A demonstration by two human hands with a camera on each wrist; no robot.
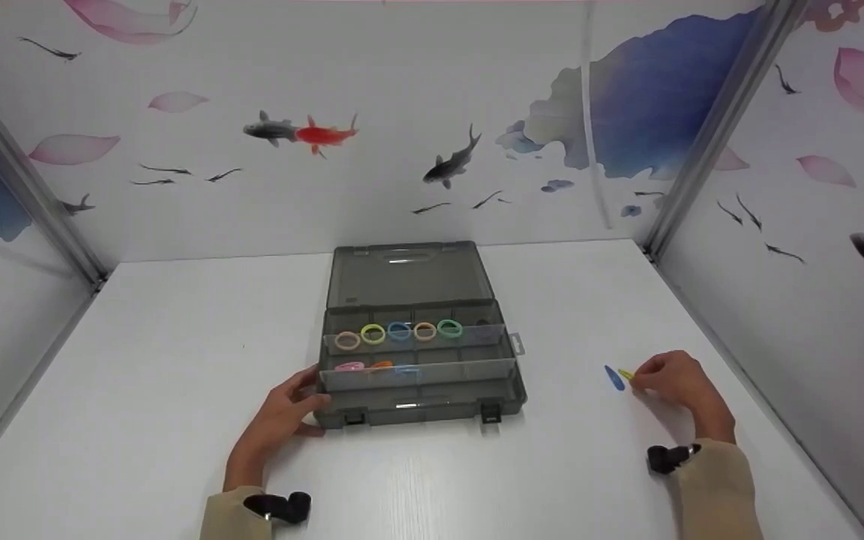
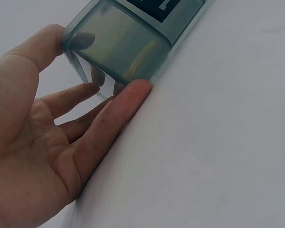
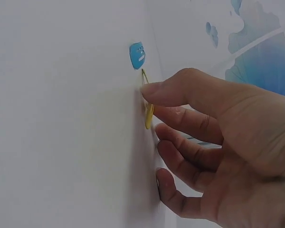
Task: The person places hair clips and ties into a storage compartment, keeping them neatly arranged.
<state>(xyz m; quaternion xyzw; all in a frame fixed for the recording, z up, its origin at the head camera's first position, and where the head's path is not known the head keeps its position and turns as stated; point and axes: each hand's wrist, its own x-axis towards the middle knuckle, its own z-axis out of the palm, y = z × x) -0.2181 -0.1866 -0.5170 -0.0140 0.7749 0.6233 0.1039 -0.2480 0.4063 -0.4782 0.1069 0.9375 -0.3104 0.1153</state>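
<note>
My right hand (image 1: pixel 676 382) is low over the table at the right and pinches a yellow snap hair clip (image 3: pixel 149 116) between thumb and index finger. A blue snap hair clip (image 1: pixel 614 378) lies just left of it. My left hand (image 1: pixel 278 416) holds the front left corner of a grey see-through storage box (image 1: pixel 421 415), its thumb at the rim and its other fingers against the side. In the box's back row stand several coloured hair ties (image 1: pixel 400 331). The middle row holds a pink hair clip (image 1: pixel 349 367), an orange one (image 1: pixel 382 364) and a blue one (image 1: pixel 406 370).
The box's lid (image 1: pixel 409 276) is raised and leans back towards the rear wall. Two latches hang at its front, one being the right latch (image 1: pixel 490 411). Printed white panels (image 1: pixel 387 195) enclose the white table (image 1: pixel 199 337) at the back and sides.
</note>
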